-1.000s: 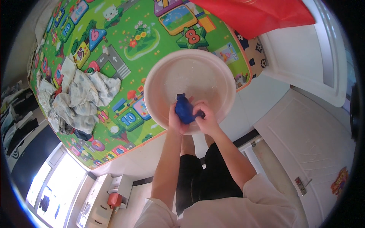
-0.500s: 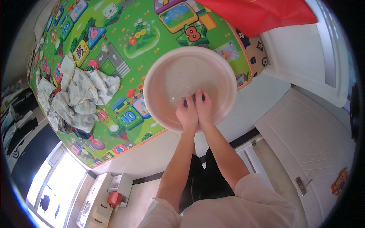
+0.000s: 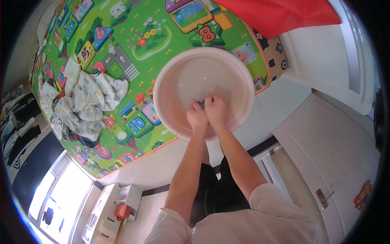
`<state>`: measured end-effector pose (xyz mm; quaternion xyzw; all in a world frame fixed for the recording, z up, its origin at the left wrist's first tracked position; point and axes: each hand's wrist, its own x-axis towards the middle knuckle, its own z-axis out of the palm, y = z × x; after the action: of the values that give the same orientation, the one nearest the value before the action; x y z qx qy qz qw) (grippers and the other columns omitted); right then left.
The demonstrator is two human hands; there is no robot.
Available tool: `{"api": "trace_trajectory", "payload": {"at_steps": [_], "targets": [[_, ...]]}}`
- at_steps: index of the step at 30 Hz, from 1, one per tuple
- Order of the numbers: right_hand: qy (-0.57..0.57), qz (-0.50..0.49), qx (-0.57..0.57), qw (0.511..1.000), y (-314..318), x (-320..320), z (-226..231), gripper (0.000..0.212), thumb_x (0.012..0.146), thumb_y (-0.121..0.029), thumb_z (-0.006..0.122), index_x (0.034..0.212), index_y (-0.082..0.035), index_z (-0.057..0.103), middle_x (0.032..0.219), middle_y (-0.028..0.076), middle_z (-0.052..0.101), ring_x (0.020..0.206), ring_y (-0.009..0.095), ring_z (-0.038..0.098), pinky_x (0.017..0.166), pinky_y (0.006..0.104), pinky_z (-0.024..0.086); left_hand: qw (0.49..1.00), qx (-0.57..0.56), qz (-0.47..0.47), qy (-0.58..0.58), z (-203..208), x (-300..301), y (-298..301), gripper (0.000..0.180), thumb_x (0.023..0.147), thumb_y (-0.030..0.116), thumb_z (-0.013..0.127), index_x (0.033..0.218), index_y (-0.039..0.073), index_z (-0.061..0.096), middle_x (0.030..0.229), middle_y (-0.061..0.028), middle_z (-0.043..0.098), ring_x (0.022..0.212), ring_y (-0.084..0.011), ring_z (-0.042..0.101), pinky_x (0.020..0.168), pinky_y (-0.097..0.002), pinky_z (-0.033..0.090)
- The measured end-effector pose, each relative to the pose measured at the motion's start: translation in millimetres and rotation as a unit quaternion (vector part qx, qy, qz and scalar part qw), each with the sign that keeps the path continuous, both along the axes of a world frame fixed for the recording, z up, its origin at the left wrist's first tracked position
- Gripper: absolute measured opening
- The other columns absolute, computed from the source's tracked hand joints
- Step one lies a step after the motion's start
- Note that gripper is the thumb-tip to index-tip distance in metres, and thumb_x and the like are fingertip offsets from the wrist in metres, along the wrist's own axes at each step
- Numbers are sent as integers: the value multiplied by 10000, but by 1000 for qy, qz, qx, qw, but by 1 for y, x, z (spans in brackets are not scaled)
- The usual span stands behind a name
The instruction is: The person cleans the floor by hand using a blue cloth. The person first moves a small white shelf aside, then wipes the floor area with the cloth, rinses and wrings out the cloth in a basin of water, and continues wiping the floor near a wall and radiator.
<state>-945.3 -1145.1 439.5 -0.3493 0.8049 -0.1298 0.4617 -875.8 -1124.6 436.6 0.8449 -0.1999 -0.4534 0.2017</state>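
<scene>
A round pale pink basin (image 3: 162, 101) with water in it stands at the near edge of a printed play mat. Over its near half, my left hand (image 3: 198, 115) and my right hand (image 3: 215, 109) are closed on a small dark blue cloth (image 3: 202, 104). The cloth is mostly hidden by my fingers, so its kind does not show. Little bubbles or specks dot the water beyond my hands. Both wrists cross above the basin's near rim.
A heap of pale patterned clothes (image 3: 83, 103) lies on the green play mat (image 3: 162, 36) to the left. A red sheet (image 3: 280, 16) hangs at the far right beside a white panel. A white door (image 3: 325, 154) stands at the right.
My hands have moved slightly apart, and the right one has turned and shifted to the right. More of the dark blue cloth shows between them.
</scene>
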Motion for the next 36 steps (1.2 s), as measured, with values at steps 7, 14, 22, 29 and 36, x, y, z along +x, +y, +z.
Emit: {"api": "trace_trajectory", "payload": {"at_steps": [7,14,22,29,36], "targets": [[-173,-133,-90,972,18,-15,-13,382,1006,-371,568,1159,-53,715,1074,163,733,1016,295,690,911,373,505,997,-61,13,47,14,13,2,507,1085,413,400,1046,-24,655,959,-171,696,900,-279,653,851,-394,496],[-212,-72,-111,968,29,-38,-12,255,992,-147,629,1225,-58,684,1191,70,675,1040,158,624,885,274,482,951,-155,87,254,31,40,21,273,1099,310,432,1202,87,551,1138,-66,619,996,-155,620,806,-326,570],[-106,105,-124,981,38,-36,15,330,913,-110,665,1241,-78,647,1200,168,626,1133,352,610,954,412,497,904,-115,184,369,92,24,34,306,1014,124,602,1312,83,544,1265,-62,553,1162,-154,525,1015,-298,425],[-93,325,-194,921,52,-33,14,403,871,-104,674,1272,-105,643,1380,113,567,1270,363,525,1051,426,453,966,-170,47,188,54,27,43,543,980,96,585,1498,46,427,1393,-129,498,1308,-240,487,1120,-360,385],[76,456,-175,869,41,0,-6,557,867,-357,632,1408,-244,566,1562,66,403,1426,399,329,1109,632,302,953,-38,131,271,55,22,23,577,1018,205,491,1574,126,357,1441,-7,505,1320,-173,467,1107,-309,361]]}}
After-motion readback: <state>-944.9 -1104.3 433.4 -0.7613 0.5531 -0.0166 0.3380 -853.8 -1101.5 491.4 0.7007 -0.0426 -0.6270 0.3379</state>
